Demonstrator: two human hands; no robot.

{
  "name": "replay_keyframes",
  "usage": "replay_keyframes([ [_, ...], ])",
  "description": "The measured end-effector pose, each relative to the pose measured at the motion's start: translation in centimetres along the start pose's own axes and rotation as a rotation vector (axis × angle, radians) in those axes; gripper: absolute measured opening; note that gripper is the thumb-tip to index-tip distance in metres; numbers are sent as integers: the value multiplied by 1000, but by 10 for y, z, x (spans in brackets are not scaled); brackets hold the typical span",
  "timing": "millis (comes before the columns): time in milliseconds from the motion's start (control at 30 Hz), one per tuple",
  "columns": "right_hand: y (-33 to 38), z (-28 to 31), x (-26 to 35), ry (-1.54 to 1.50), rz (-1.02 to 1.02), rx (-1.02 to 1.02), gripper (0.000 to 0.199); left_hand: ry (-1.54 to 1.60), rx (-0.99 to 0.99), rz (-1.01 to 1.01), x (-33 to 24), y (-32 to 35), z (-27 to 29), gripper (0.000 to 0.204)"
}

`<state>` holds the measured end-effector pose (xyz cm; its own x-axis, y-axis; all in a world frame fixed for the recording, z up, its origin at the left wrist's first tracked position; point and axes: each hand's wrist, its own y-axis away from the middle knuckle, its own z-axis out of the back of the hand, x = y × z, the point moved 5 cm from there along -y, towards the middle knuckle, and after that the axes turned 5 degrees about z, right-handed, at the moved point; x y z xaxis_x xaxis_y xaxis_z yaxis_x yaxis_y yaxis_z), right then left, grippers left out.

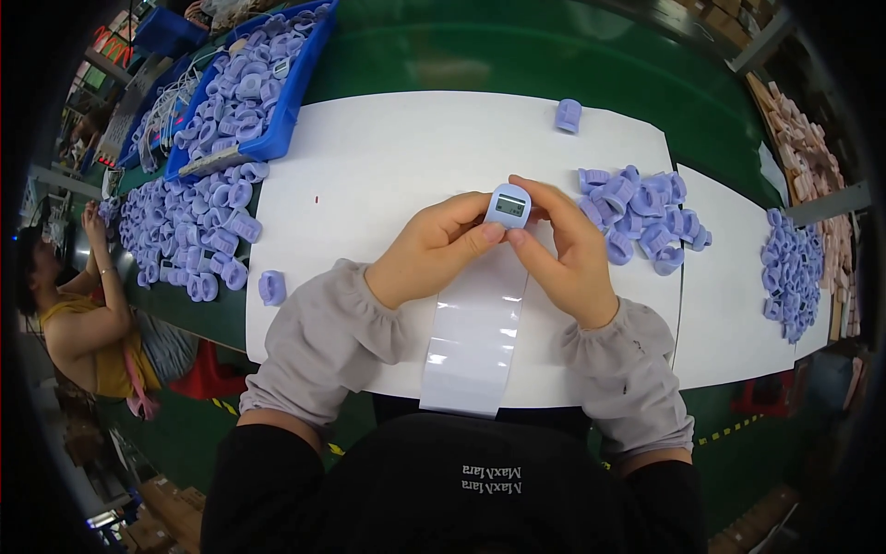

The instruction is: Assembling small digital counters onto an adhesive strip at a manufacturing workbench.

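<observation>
Basically both hands meet at frame centre on one small lavender counter [508, 205] — oval plastic body with a little grey screen facing up toward the camera, presumably so the screen can be seen while it's handled. Left hand [434, 247] is closed on its left edge, thumb pressed at the lower rim; right hand [565, 247] is closed on the right edge, fingers curled over the top. Held just above the table [369, 166], not resting on it.

Under the wrists runs a glossy strip of clear film [471, 342], from the hands down to the lower edge of the white sheet — close at hand, likely for that reason.

Right of the hands sits a loose heap of lavender parts [641, 220], near the right hand for easy reach. One single part [568, 114] lies apart at upper centre, another [271, 287] at the sheet's left edge. Upper left — a blue bin [286, 102] full of the same parts, with a bigger spread [189, 231] below it. Another person [83, 314] is at far left.
</observation>
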<state>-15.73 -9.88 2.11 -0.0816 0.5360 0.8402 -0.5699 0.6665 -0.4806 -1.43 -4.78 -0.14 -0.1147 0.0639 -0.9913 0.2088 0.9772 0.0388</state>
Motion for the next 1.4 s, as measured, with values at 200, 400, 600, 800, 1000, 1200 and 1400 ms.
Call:
replay_keyframes([
  [200, 5, -1, -7, -75, -99, -2, 42, -21, -7, 7, 2, 1, -3, 30],
  [400, 4, 0, -4, -95, -66, -3, 39, -51, -14, -1, 0, 2, -3, 28],
  [600, 3, 0, 0, -69, -53, 9, 38, -62, 3, -23, 0, 2, -4, 28],
  [800, 3, 1, -2, -47, -41, 15, 37, -73, 10, -37, 0, 0, -4, 29],
  [1000, 0, -5, 1, -38, -17, 41, 37, -3, 3, 5, 1, 4, -2, 30],
  [1200, 9, -2, -1, 17, -94, -3, 37, -31, 30, -65, 3, -1, -5, 24],
  [1400, 11, -2, -1, -38, -99, -105, 34, -94, 48, -70, -3, 1, -6, 26],
])
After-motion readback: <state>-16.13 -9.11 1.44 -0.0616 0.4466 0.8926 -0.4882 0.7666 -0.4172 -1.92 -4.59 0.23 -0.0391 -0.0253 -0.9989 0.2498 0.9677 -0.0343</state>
